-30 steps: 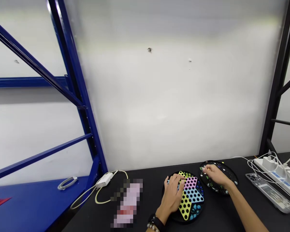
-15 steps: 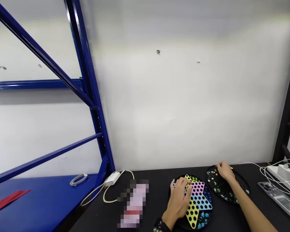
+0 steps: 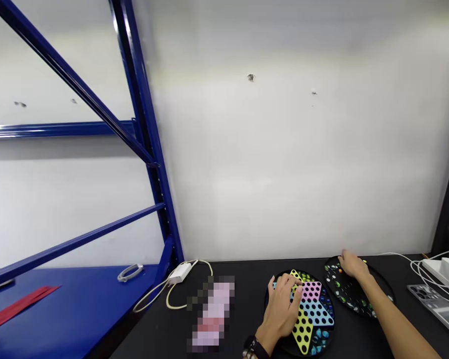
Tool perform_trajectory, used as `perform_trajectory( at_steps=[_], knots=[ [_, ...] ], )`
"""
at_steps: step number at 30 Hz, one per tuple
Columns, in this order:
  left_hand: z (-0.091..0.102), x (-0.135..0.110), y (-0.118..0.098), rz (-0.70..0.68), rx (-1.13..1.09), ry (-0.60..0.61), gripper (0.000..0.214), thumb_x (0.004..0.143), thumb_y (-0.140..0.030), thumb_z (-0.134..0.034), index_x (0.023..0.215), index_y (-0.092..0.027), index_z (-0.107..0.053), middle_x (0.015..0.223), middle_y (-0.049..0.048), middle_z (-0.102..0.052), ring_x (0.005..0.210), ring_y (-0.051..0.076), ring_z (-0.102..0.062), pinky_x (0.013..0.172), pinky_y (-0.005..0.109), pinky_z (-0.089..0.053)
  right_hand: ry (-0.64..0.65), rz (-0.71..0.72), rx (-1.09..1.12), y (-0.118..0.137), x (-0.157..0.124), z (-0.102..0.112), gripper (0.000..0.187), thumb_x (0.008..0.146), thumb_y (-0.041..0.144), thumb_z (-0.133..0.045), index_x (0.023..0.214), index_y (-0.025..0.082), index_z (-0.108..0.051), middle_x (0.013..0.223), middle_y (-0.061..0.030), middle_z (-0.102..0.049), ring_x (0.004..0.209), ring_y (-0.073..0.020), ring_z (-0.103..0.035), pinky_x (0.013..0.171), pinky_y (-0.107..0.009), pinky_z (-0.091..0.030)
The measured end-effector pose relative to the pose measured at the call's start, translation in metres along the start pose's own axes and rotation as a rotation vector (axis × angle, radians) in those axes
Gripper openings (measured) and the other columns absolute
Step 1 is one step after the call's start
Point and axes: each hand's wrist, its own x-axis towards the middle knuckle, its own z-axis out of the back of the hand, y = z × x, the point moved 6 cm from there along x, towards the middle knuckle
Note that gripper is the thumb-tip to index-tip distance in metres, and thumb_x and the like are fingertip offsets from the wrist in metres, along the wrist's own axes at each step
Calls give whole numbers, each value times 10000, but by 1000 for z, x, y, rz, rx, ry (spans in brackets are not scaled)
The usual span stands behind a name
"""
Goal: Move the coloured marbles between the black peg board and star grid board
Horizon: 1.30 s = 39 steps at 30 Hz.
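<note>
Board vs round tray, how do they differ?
The board carries a coloured star of yellow, pink and blue points drilled with holes; the tray is plain black with no star. Marbles lie scattered on the tray but sit in the board's holes. The left hand covers part of the board; the right hand is on the tray. Both are round and black-rimmed.

Chinese checkers board (image 3: 312,311) — yellow, pink, blue

Inventory, one of each: left hand (image 3: 280,314); right hand (image 3: 353,265); Chinese checkers board (image 3: 313,313); round black marble tray (image 3: 374,291); white power adapter (image 3: 180,273); power strip (image 3: 443,270); coiled cable (image 3: 130,272); red strip (image 3: 18,309).
</note>
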Motion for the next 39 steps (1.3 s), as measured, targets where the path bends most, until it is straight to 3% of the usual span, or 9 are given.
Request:
perform_trajectory(
  at_steps=[5,9,15,19,24,27,30,34,39],
  knots=[
    [-1,0,2,-3,-15,-5,369,1026,-463,-239,1007,-292,-565,1064,1,-605,1058,193,-572,1145,561,-209,-49,43,274,6,-9,7,218,862,355,-461,726,199,-528,707,-59,-586,756,-253,-614,707,-373,-452],
    [-1,0,2,-16,-14,-20,375,1025,-462,-239,1004,-292,-573,1057,5,-610,1051,199,-578,1142,566,-215,-54,125,569,27,-31,13,401,914,545,-278,927,226,-520,595,53,-425,479,-135,-424,474,-255,-354],
    [1,1,1,-20,10,-29,356,1019,-440,-261,1023,-304,-590,1061,3,-631,1056,207,-586,1133,565,-246,310,183,1600,75,-77,23,279,804,483,-543,866,212,-546,632,61,-464,390,-51,-251,363,-194,-185],
    [1,1,2,-11,-51,-37,349,1015,-449,-270,1079,-302,-580,1110,20,-630,1099,218,-570,1141,588,-202,396,85,1780,101,-99,16,236,799,419,-574,731,197,-535,552,69,-461,351,-34,-247,352,-186,-167],
    [12,6,16,29,-156,-250,357,1004,-425,-278,1053,-269,-595,1086,33,-654,1067,223,-600,1069,507,-357,462,157,1577,136,-128,-7,345,805,522,-565,682,210,-488,508,84,-422,358,-44,-222,372,-203,-135],
    [29,7,35,62,-237,-484,364,993,-403,-273,1010,-237,-597,1025,54,-668,989,221,-635,912,394,-491,290,324,1181,157,-149,-17,467,807,565,-579,575,227,-356,463,104,-291,395,-55,-216,413,-219,-169],
    [43,6,55,109,-241,-651,339,979,-373,-280,979,-225,-585,995,62,-672,942,220,-648,833,355,-518,34,593,654,182,-181,-25,459,866,438,-540,527,214,-327,488,62,-361,483,-86,-346,501,-238,-256],
    [53,3,65,136,-197,-718,299,955,-345,-296,958,-226,-569,992,64,-663,925,229,-640,860,390,-500,-53,731,119,195,-216,-54,285,884,250,-512,604,201,-500,614,-4,-594,578,-144,-535,557,-260,-287],
    [51,2,56,99,-150,-690,279,948,-325,-306,965,-238,-570,981,50,-662,930,230,-637,891,412,-473,-32,824,-87,193,-234,-70,192,919,276,-497,801,199,-627,813,-56,-688,709,-201,-646,626,-272,-370]
  ],
)
